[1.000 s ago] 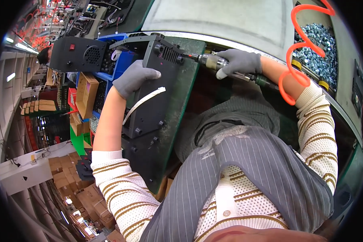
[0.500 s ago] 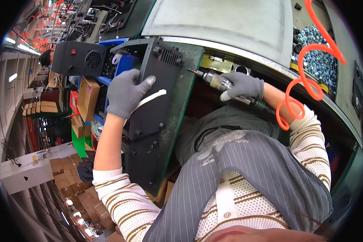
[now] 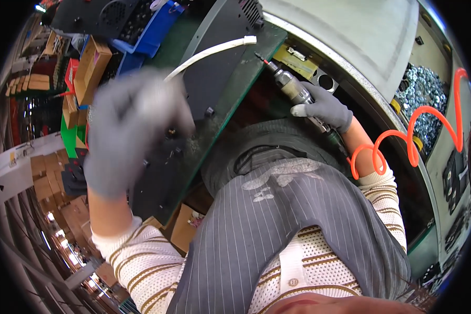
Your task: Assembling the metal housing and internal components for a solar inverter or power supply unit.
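Observation:
My left hand [image 3: 133,125], in a grey glove, is smeared by motion above the dark housing parts on the green bench [image 3: 222,112]. I cannot make out its fingers. A white cable [image 3: 210,51] with a small white connector curves out from beside that hand, over a black housing [image 3: 206,86]; whether the hand grips it is unclear. My right hand [image 3: 327,109], also gloved, is wrapped round an air screwdriver [image 3: 294,88]. The tool's bit points up and left, just off the bench edge.
An orange coiled air hose [image 3: 421,111] runs at the right, near a heap of small metal parts [image 3: 421,99]. Blue bins [image 3: 157,31] and a cardboard box [image 3: 91,68] stand at the upper left. A pale grey work surface [image 3: 345,36] lies beyond the tool.
My left hand has come down and nearer, away from the housing's upper part. More of the white cable shows. The right hand keeps hold of the screwdriver. The whole view has shifted and turned.

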`<state>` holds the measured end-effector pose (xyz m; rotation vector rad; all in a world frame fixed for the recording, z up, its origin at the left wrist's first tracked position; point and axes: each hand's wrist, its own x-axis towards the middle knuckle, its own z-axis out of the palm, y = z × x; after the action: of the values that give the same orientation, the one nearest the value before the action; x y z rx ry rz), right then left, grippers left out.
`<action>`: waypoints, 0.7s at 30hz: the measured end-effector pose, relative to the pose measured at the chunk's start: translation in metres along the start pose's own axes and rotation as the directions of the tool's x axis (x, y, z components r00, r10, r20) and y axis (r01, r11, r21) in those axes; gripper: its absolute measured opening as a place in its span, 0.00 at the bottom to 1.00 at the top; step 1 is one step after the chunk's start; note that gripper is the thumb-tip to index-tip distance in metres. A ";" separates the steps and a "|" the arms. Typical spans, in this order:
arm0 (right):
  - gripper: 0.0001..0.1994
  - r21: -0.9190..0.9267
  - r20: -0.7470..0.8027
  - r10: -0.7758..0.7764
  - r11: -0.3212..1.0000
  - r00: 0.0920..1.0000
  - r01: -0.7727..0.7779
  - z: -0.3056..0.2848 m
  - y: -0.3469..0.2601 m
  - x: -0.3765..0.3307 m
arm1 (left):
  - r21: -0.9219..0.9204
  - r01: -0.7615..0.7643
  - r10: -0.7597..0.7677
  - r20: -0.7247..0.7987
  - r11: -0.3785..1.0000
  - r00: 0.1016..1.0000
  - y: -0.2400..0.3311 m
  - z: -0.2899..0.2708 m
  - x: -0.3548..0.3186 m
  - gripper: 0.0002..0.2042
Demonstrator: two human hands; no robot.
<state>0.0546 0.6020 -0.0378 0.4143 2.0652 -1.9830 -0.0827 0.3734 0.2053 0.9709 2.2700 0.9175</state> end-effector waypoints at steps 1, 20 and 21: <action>0.33 -0.006 0.019 0.006 1.000 1.000 -0.006 0.001 0.002 0.000 | -0.153 0.077 -0.050 0.175 0.985 0.983 0.000 0.005 -0.025 0.14; 0.45 0.043 0.435 0.110 0.989 0.894 -0.142 0.063 -0.066 -0.038 | -0.975 0.135 -0.424 0.199 -0.177 0.883 -0.163 0.121 -0.081 0.16; 0.45 0.037 0.438 0.114 0.989 0.892 -0.144 0.065 -0.066 -0.038 | -0.981 0.091 -0.442 0.160 -0.174 0.882 -0.165 0.119 -0.080 0.16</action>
<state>0.0641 0.5335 0.0347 0.0990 1.6518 -1.8639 -0.0246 0.2727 0.0203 -0.4464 0.9740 2.0735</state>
